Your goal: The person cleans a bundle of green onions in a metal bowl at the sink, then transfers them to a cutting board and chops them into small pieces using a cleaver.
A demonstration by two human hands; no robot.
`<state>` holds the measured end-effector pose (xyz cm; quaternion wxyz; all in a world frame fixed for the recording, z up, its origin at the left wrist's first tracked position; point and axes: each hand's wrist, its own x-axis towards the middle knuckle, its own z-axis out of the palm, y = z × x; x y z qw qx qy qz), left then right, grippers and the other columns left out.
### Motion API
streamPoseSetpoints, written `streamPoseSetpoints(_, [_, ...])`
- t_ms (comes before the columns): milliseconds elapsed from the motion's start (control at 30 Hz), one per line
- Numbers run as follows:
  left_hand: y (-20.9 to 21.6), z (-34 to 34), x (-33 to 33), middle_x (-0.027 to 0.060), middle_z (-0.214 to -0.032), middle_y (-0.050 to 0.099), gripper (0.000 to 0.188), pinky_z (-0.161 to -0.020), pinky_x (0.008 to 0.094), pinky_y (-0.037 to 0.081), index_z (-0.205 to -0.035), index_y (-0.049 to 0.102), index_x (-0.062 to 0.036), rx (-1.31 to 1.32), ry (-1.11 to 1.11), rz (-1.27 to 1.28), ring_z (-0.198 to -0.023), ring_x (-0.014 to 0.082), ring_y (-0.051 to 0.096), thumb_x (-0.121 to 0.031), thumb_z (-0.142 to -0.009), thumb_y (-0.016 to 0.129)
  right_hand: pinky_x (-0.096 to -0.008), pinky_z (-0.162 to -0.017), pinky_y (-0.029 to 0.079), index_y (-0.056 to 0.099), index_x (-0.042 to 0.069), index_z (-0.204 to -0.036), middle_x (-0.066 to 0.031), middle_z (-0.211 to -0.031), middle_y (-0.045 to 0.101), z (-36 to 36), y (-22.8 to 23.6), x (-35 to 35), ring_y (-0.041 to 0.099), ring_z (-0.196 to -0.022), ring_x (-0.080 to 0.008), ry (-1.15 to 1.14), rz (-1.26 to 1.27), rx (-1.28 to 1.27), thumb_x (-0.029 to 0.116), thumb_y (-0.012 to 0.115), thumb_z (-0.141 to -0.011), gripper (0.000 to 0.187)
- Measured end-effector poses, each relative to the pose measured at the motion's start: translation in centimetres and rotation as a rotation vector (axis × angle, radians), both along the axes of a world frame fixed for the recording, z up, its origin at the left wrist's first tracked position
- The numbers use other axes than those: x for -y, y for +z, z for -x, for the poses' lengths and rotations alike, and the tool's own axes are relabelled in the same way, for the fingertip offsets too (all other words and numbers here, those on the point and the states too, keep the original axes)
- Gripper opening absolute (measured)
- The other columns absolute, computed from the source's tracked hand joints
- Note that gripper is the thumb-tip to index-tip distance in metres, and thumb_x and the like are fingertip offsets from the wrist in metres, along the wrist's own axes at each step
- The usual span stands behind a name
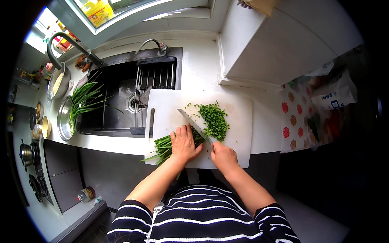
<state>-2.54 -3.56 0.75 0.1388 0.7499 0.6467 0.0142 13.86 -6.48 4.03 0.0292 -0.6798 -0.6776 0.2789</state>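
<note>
On a white cutting board lies a bunch of garlic chives, its long green stalks pointing left. My left hand holds the bunch down, fingers laid over the stalks, thumb out to the right. In my right hand is the handle of a kitchen knife, gripped with closed fingers. Its blade slants up and left, beside my left fingertips at the cut end of the bunch. Just right of the blade sits a pile of chopped chives, with small bits scattered around it.
Behind the board's left side is a dark sink with a rack and faucet. A metal bowl holds more long chives. A white cabinet hangs at right, above a flowered cloth. A stove is far left.
</note>
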Motion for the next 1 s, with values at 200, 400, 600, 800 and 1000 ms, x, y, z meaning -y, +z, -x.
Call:
streamPoseSetpoints(200, [-1.0,0.3,-0.4,0.0164,-0.119,0.046,0.079,-0.093,0.0449,0.030,-0.126,0.043,0.0047,-0.007,-0.043,-0.043,-0.112,0.0307,0.041,-0.045,-0.070,0.069,-0.0492,-0.068,0.053,0.059,0.008,-0.096,-0.0177,-0.079,0.068,0.1,1.2,-0.5,0.067,-0.073,-0.0386,0.018,-0.004,-0.035,0.017,0.061,-0.083,0.016])
streamPoseSetpoints(400, [-1.4,0.1,-0.6,0.0157,-0.118,0.046,0.075,-0.088,0.0437,0.033,-0.127,0.045,0.0024,-0.064,-0.081,-0.081,-0.109,0.0301,0.042,-0.040,-0.069,0.067,-0.0492,-0.067,0.052,0.064,0.007,-0.092,-0.0190,-0.072,0.066,-0.2,0.6,-0.9,0.065,-0.069,-0.0400,-0.036,-0.059,-0.100,0.016,0.060,-0.083,0.014])
streamPoseSetpoints(600, [-1.2,0.7,-0.9,0.0149,-0.116,0.046,0.077,-0.087,0.0444,0.035,-0.129,0.043,0.0037,-0.046,-0.116,-0.063,-0.107,0.0295,0.043,-0.039,-0.069,0.065,-0.0498,-0.070,0.052,0.061,0.008,-0.097,-0.0179,-0.079,0.068,-0.2,-0.1,-0.8,0.066,-0.072,-0.0400,-0.046,-0.025,-0.087,0.017,0.059,-0.084,0.016])
streamPoseSetpoints(800, [-0.9,1.0,-1.0,0.0161,-0.117,0.047,0.086,-0.088,0.0415,0.036,-0.133,0.039,0.0068,0.000,-0.102,-0.058,-0.107,0.0294,0.044,-0.041,-0.068,0.069,-0.0479,-0.068,0.052,0.064,0.007,-0.098,-0.0179,-0.076,0.067,0.7,-0.7,-0.5,0.065,-0.072,-0.0390,-0.060,-0.014,-0.161,0.016,0.060,-0.083,0.018])
streamPoseSetpoints(1000, [-0.8,1.5,-1.0,0.0170,-0.120,0.047,0.090,-0.091,0.0419,0.035,-0.134,0.038,0.0073,0.013,-0.124,-0.095,-0.111,0.0302,0.044,-0.044,-0.068,0.071,-0.0488,-0.069,0.052,0.063,0.007,-0.099,-0.0175,-0.075,0.067,0.8,-0.5,-0.9,0.065,-0.073,-0.0395,-0.081,0.021,-0.120,0.015,0.060,-0.083,0.018])
